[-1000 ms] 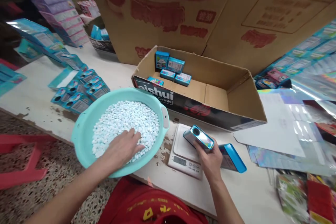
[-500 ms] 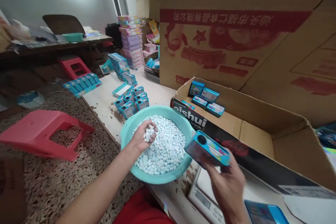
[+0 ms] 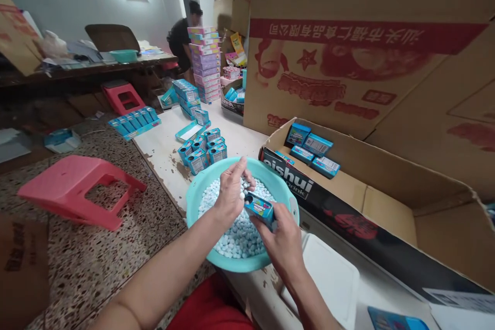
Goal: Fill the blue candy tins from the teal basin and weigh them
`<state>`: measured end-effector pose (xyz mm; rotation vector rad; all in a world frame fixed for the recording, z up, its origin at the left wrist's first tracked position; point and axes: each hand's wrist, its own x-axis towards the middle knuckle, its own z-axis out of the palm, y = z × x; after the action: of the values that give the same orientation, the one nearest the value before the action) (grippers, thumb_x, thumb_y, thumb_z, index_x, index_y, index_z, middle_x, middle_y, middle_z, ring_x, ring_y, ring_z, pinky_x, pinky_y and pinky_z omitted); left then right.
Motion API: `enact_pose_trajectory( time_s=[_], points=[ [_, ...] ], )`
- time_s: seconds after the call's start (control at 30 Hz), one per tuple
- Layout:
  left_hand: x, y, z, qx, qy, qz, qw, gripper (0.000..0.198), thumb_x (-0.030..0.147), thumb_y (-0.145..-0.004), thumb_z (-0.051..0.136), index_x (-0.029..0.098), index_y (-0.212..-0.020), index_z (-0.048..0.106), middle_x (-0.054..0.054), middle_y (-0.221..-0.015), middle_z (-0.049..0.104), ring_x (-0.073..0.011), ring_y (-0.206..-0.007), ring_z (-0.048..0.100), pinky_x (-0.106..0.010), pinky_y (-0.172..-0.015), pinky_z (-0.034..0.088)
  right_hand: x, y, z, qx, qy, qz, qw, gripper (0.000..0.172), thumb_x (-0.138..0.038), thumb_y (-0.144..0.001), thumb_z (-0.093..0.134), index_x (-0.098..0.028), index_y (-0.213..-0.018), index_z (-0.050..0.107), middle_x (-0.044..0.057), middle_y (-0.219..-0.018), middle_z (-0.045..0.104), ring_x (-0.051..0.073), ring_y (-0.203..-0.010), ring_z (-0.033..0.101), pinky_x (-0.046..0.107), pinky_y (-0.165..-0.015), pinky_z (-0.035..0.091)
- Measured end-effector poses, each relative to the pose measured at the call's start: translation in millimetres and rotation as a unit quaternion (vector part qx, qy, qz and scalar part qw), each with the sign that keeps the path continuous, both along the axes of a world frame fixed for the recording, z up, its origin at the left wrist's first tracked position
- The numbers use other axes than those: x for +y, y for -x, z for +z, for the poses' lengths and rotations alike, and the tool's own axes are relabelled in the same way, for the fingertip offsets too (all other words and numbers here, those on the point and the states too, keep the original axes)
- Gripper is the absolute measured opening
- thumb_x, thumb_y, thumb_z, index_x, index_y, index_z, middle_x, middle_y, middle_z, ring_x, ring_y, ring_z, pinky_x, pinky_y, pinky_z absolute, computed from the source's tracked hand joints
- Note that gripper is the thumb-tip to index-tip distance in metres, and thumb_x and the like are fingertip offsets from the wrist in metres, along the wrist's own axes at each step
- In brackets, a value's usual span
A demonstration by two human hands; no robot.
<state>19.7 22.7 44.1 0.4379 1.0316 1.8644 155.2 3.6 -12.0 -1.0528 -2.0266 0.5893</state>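
Observation:
My right hand [image 3: 284,242] grips a small blue tin [image 3: 260,207] and holds it over the teal basin [image 3: 201,188]. The basin is full of small pale blue candies [image 3: 235,237]. My left hand [image 3: 231,192] is cupped above the tin's top, fingers curled round a handful of candies, touching the tin's opening. Both hands hover over the basin's middle.
A white scale [image 3: 327,278] sits right of the basin. A long open carton [image 3: 359,201] behind holds a few blue tins [image 3: 311,152]. More tins [image 3: 201,152] stand on the table to the left. A pink stool [image 3: 73,185] is on the floor. A person [image 3: 181,36] stands far back.
My left hand lifted a handful of candies from the basin to the tin's top. My right hand brought the tin from beside the scale to over the basin.

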Motion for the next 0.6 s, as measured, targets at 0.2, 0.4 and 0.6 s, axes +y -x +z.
enact_pose_trajectory(
  time_s=[0.2,0.4,0.6],
  points=[
    [1.7,-0.5,-2.3,0.025,-0.005,0.008,1.000,0.056,0.061,-0.060,0.078,0.016,-0.055,0.045,0.004,-0.050,0.044,-0.0075,-0.045,0.045,-0.019,-0.043,0.038,0.5,-0.6,0.0,-0.001,0.032,-0.003,0.999,0.021,-0.035,-0.083,0.064,-0.020,-0.098,0.061,0.004,-0.092,0.064,0.023,-0.087,0.059,0.032,-0.073,0.044],
    [1.5,0.4,-0.5,0.022,-0.010,-0.025,0.999,0.060,0.064,-0.059,0.079,0.017,-0.056,0.040,0.007,-0.047,0.036,-0.0046,-0.036,0.034,-0.017,-0.033,0.021,2.8,3.1,-2.6,0.023,0.041,-0.016,0.999,0.023,-0.036,-0.080,0.065,-0.020,-0.096,0.063,0.005,-0.089,0.065,0.024,-0.086,0.060,0.033,-0.073,0.045],
    [-6.4,22.8,-0.6,0.082,0.006,-0.022,0.996,0.058,0.066,-0.067,0.070,0.019,-0.057,0.037,0.007,-0.048,0.033,-0.0063,-0.037,0.033,-0.018,-0.035,0.023,-9.5,-20.2,7.5,0.141,0.141,-0.015,0.980,0.028,-0.043,-0.077,0.068,-0.019,-0.092,0.067,0.004,-0.088,0.069,0.021,-0.080,0.062,0.031,-0.072,0.049]
  ],
)
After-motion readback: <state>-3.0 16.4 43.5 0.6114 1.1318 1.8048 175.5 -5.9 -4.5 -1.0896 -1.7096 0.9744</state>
